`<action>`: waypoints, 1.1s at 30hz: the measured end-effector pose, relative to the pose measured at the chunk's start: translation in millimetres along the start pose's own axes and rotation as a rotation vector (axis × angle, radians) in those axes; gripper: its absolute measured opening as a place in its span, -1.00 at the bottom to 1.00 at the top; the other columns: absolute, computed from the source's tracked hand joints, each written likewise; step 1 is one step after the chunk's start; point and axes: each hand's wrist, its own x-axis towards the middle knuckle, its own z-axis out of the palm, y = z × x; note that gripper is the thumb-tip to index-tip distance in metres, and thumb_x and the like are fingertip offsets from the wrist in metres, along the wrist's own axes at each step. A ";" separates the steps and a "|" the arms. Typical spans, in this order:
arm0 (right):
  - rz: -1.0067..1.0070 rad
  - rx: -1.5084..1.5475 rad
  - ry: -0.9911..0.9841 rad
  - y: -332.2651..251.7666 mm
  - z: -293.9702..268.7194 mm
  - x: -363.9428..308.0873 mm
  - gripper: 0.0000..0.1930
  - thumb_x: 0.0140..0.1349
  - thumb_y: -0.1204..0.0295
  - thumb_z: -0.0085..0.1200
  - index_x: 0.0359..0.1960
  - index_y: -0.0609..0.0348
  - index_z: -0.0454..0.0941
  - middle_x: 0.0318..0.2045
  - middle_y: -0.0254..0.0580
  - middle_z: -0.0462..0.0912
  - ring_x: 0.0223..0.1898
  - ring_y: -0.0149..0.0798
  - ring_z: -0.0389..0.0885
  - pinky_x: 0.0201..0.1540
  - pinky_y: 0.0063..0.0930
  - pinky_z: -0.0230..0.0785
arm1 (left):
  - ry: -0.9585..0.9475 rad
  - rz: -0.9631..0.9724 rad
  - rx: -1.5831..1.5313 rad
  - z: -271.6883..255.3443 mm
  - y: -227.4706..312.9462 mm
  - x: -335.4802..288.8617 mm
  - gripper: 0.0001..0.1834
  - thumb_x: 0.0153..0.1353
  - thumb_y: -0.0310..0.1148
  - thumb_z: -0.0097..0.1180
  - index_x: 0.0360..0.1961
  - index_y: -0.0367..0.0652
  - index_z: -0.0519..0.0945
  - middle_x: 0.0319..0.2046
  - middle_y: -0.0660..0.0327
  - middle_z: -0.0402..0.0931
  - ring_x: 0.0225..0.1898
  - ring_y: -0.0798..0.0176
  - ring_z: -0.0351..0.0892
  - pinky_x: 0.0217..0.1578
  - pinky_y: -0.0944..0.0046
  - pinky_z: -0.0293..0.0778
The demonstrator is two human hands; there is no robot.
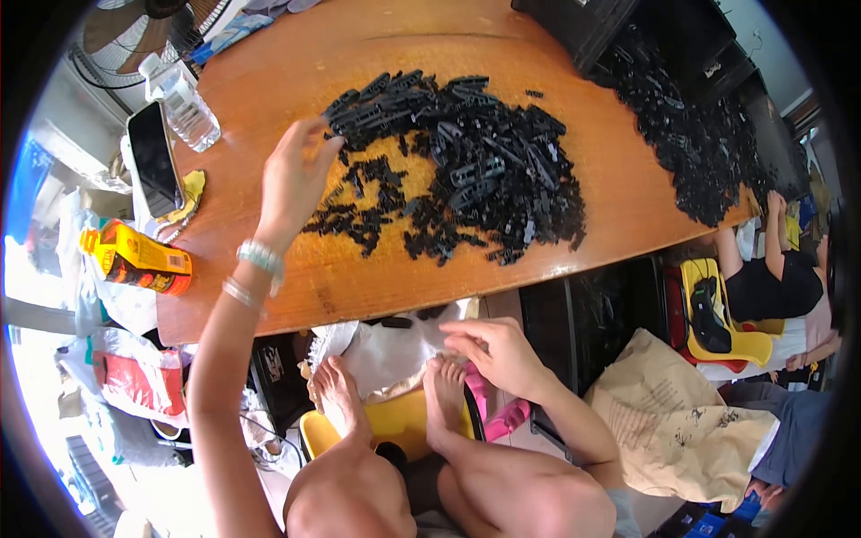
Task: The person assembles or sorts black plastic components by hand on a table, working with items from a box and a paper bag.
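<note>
A loose pile of small black plastic parts (502, 170) lies on the wooden table, long slotted pieces at its far side and tiny bits toward me. My left hand (294, 175), bracelets on its wrist, is over the table at the pile's left edge. Its fingers and thumb are apart with nothing visible in them. Below the table edge, my right hand (498, 352) hovers above my foot with fingers stretched out, holding nothing that I can see. Beside it a white woven sack (381, 354) hangs open over my lap area, with a few dark pieces inside.
A larger heap of black parts (691, 143) spills from black crates (583, 27) at the far right. Along the left stand a water bottle (188, 108), a phone (154, 161) and an orange-yellow drink bottle (143, 255). Another person sits near a yellow chair (726, 327).
</note>
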 end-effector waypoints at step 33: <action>-0.268 -0.691 -0.040 -24.5 -46.0 289.7 -0.52 0.38 0.10 -0.29 0.18 0.11 0.34 0.22 0.05 0.28 0.31 -0.03 0.13 0.32 -0.25 -0.01 | -0.398 0.273 0.247 6.1 -51.2 43.2 -0.67 0.31 -0.28 -0.10 0.05 -0.10 0.49 0.18 -0.04 0.29 0.21 -0.09 0.24 0.20 0.07 0.17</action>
